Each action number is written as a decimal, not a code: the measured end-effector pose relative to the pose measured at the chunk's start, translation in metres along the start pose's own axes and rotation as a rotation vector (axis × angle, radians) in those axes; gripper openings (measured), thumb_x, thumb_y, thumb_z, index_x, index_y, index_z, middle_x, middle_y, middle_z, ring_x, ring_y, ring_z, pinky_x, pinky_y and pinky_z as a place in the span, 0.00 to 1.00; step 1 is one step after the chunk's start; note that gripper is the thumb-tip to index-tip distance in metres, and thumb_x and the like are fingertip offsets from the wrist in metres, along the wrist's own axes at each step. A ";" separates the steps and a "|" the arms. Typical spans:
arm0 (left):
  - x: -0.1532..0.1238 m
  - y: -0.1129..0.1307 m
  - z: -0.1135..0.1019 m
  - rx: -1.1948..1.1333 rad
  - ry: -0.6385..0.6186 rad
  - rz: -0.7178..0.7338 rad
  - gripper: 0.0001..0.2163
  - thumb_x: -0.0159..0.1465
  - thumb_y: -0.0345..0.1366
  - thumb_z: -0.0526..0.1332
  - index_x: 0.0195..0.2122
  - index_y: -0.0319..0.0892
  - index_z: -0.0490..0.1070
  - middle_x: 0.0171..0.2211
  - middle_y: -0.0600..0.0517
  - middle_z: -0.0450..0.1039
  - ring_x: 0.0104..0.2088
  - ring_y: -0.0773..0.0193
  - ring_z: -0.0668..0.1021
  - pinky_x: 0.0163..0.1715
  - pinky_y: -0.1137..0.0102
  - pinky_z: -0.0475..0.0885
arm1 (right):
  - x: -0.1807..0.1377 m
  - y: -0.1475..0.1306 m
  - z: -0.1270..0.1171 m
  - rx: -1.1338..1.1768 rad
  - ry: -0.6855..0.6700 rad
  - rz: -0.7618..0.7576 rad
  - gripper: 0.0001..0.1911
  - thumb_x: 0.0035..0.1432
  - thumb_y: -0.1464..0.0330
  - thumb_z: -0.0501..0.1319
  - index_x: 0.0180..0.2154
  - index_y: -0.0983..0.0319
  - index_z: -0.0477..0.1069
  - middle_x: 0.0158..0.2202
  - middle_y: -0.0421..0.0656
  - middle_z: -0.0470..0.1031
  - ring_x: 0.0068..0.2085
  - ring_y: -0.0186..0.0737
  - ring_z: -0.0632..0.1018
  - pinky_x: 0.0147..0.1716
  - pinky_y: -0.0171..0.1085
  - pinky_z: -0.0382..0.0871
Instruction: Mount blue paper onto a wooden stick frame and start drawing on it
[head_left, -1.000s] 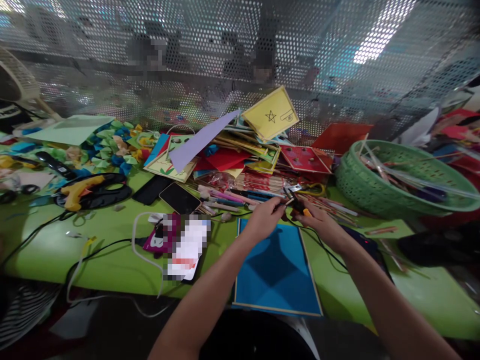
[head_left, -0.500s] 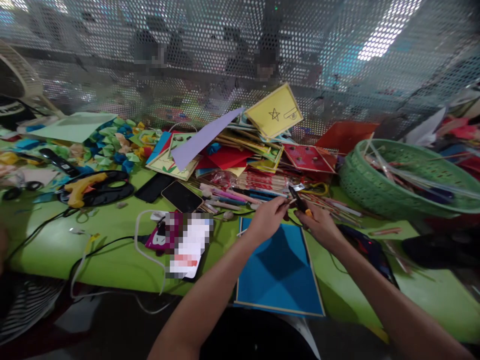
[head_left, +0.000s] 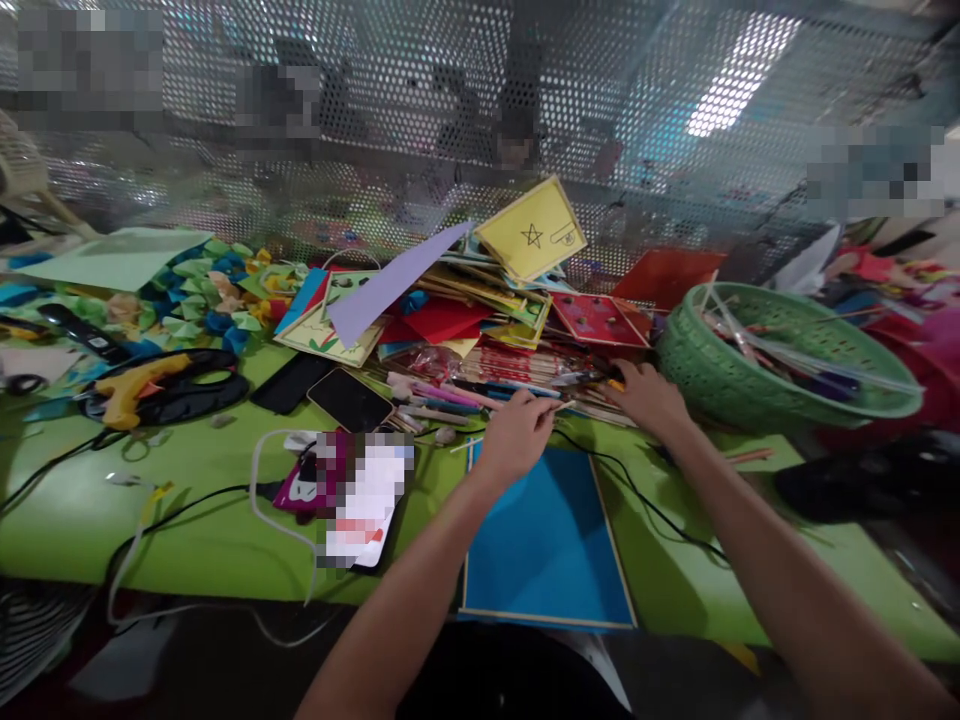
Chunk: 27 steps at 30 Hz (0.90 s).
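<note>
My left hand [head_left: 519, 436] is closed in a pinch above the top edge of a blue sheet [head_left: 544, 540]. A short, pale thin stick [head_left: 564, 406] pokes out from its fingertips. My right hand [head_left: 651, 400] reaches into the pile of sticks beside the green basket, fingers curled at the orange-marked handle of the pliers [head_left: 589, 378]. The pliers lie low over the pile, their grip partly hidden by my fingers. Narrow pale strips border the left, right and bottom sides of the blue sheet.
A green basket [head_left: 787, 390] holding sticks stands at the right. Decorated cards [head_left: 529, 235] and papers are heaped at the back. Phones [head_left: 351, 400], a yellow glue gun [head_left: 142, 388] and a loose cable [head_left: 637, 485] lie on the green table. A perforated metal screen rises behind.
My right hand has moved up and away from my left hand, carrying the pliers onto the pile. My left hand still pinches the stick. The view has shifted slightly.
</note>
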<state>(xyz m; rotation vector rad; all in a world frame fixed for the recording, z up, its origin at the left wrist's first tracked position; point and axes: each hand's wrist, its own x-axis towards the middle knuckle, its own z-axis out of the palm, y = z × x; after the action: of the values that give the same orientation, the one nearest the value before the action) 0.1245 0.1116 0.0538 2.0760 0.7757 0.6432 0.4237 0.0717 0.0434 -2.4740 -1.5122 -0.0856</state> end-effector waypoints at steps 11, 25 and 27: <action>-0.003 0.003 -0.004 0.202 -0.070 -0.038 0.31 0.73 0.25 0.57 0.77 0.49 0.64 0.59 0.43 0.82 0.54 0.46 0.84 0.55 0.57 0.78 | -0.055 -0.045 -0.019 0.312 0.031 -0.502 0.16 0.73 0.57 0.60 0.54 0.52 0.83 0.52 0.47 0.85 0.56 0.53 0.82 0.58 0.51 0.74; 0.002 -0.009 -0.003 0.140 -0.316 0.047 0.22 0.69 0.25 0.64 0.63 0.46 0.81 0.56 0.48 0.86 0.55 0.54 0.85 0.59 0.64 0.77 | -0.107 -0.039 0.022 0.238 0.105 -0.747 0.12 0.73 0.68 0.58 0.38 0.57 0.79 0.35 0.47 0.82 0.37 0.49 0.80 0.38 0.45 0.70; 0.001 -0.009 -0.022 0.195 -0.254 -0.038 0.16 0.70 0.30 0.67 0.57 0.46 0.83 0.53 0.49 0.87 0.53 0.54 0.86 0.56 0.65 0.77 | -0.107 -0.034 0.024 0.257 0.104 -0.744 0.12 0.74 0.67 0.58 0.40 0.57 0.81 0.37 0.48 0.83 0.37 0.50 0.81 0.38 0.46 0.70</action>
<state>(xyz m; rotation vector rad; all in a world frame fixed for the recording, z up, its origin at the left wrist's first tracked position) 0.1075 0.1277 0.0587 2.2580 0.7530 0.2831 0.3427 -0.0006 0.0073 -1.5854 -2.1474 -0.1335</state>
